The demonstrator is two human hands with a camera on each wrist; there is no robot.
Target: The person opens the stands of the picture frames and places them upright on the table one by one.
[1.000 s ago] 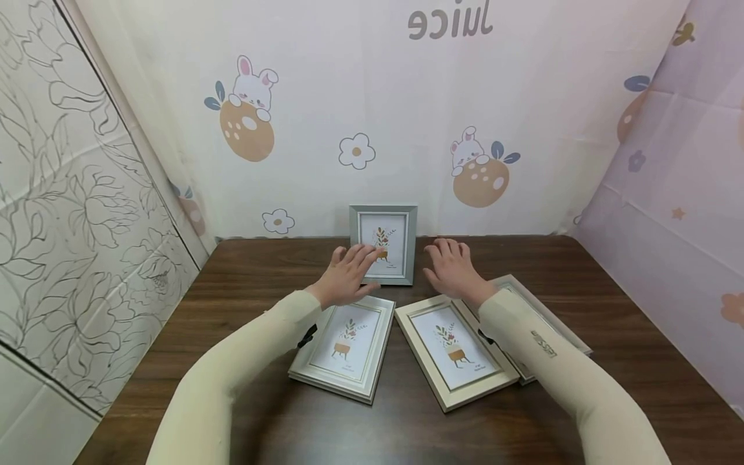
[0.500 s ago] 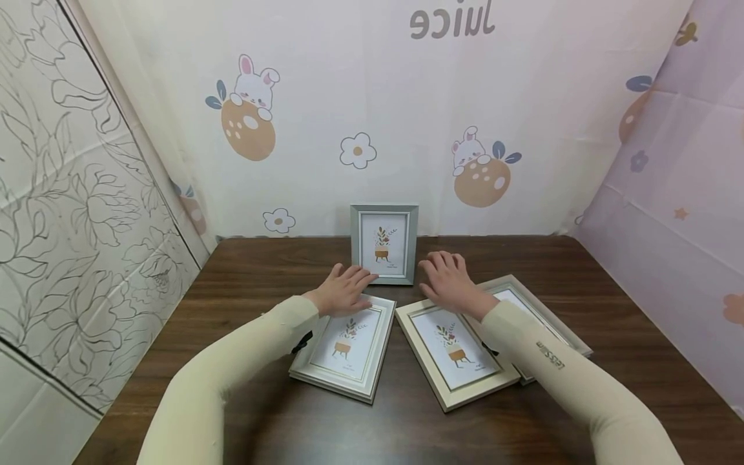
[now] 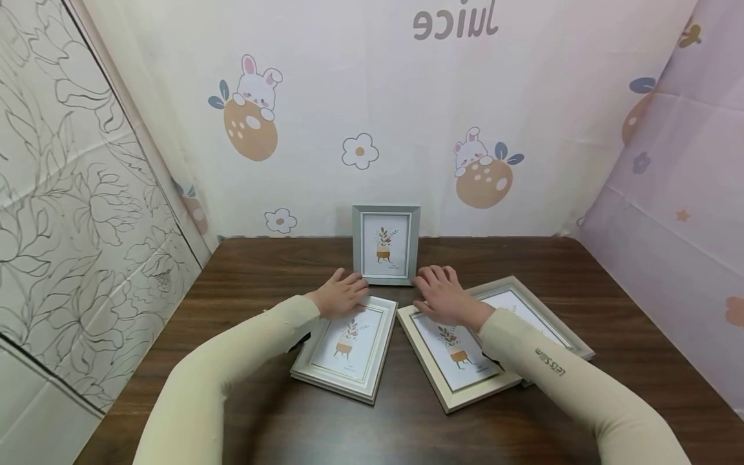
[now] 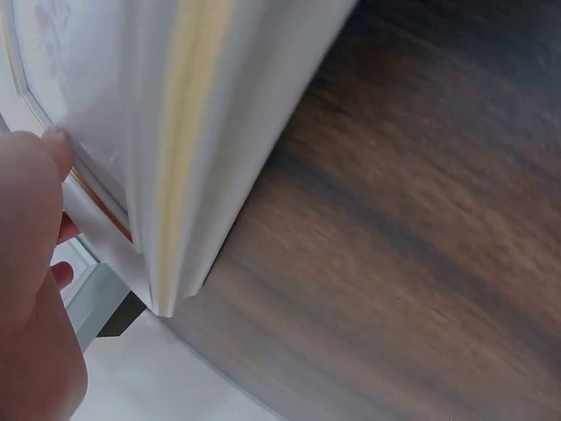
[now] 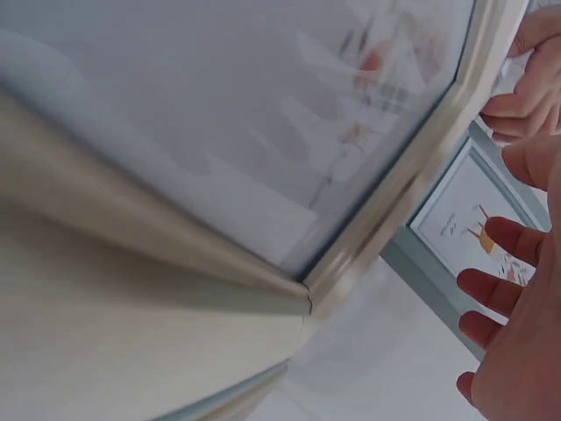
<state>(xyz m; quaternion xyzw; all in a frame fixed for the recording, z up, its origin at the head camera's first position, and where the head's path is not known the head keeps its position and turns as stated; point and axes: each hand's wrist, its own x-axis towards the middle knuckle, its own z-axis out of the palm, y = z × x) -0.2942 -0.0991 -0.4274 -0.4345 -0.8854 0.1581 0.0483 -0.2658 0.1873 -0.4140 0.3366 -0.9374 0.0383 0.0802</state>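
Note:
A grey-green picture frame (image 3: 357, 248) stands upright near the wall, with a potted-plant print inside. My left hand (image 3: 340, 297) is at its lower left corner, fingertips by the border; whether they touch it is unclear. Below that hand lies a white picture frame (image 3: 380, 352), seemingly atop another. In the left wrist view my left thumb (image 4: 54, 145) extends over a white frame's border. My right hand (image 3: 444, 296) is beside the upright frame's lower right corner, above a cream picture frame (image 3: 426, 361). Its fingers (image 5: 491, 289) are spread and slightly bent in the right wrist view.
A greyish-beige picture frame (image 3: 546, 314) lies at the right, partly beneath the cream one and my right forearm. The dark wooden table (image 3: 261, 268) meets a curtain (image 3: 314, 187) printed with rabbits at the back. A flower-patterned panel (image 3: 99, 194) borders the left side.
Both hands have come down and nearer to me, from around the upright frame's middle to its lower corners. The picture frames have stayed in place.

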